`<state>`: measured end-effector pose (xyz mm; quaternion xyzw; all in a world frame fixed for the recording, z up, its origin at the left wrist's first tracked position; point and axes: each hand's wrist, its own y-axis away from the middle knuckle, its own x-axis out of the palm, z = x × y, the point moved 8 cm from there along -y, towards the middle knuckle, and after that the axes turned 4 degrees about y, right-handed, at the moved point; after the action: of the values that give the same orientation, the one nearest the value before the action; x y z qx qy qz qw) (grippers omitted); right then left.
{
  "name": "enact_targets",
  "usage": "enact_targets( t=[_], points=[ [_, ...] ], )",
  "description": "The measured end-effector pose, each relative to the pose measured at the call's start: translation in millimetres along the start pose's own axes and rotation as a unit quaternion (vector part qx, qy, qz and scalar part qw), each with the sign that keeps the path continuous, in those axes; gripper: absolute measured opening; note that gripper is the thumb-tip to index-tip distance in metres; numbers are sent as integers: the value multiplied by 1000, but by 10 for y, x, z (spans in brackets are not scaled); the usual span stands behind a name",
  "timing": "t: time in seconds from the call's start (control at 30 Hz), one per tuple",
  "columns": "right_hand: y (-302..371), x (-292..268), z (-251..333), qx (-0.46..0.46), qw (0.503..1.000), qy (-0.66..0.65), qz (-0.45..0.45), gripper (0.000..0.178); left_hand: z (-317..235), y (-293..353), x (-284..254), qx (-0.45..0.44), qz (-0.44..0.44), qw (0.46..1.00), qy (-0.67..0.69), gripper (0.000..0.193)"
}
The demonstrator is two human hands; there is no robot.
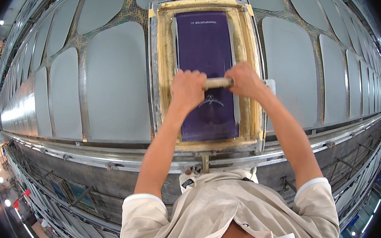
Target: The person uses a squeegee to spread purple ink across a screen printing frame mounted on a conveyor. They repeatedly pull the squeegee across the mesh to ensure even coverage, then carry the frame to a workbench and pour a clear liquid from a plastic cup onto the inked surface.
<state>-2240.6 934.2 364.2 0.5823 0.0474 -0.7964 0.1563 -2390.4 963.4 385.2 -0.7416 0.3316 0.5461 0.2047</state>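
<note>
Beige shirt collar [225,192] fills the bottom of the view, and from it both forearms go up to the printing screen [206,73]. On the screen's purple mesh, the left hand [187,90] and the right hand [244,81] are each closed tightly around the wooden squeegee handle [217,83], which lies across the mesh a little below its middle. I judge that uneven pressure from one hand could tilt the blade and leave a streaky print (the blade itself is hidden). The screen has a metal frame with yellowish tape inside, and a pale design shows just below the handle. Around the screen, grey fabric pieces [116,80] lie in rows.
</note>
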Motion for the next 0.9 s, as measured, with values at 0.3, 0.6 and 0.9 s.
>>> enact_targets(
  t=[0.3, 0.6, 0.9],
  points=[
    [1017, 187, 773, -39, 998, -34, 31, 29, -497, 1202, 223, 12, -11, 999, 38, 20],
    [-1073, -594, -751, 37, 998, 41, -17, 27, 564, -1193, -359, 48, -112, 991, -53, 18],
    [-2166, -812, -1591, 120, 992, -22, 16, 33, 1128, -2504, -534, -15, -17, 996, -82, 29]
  ],
)
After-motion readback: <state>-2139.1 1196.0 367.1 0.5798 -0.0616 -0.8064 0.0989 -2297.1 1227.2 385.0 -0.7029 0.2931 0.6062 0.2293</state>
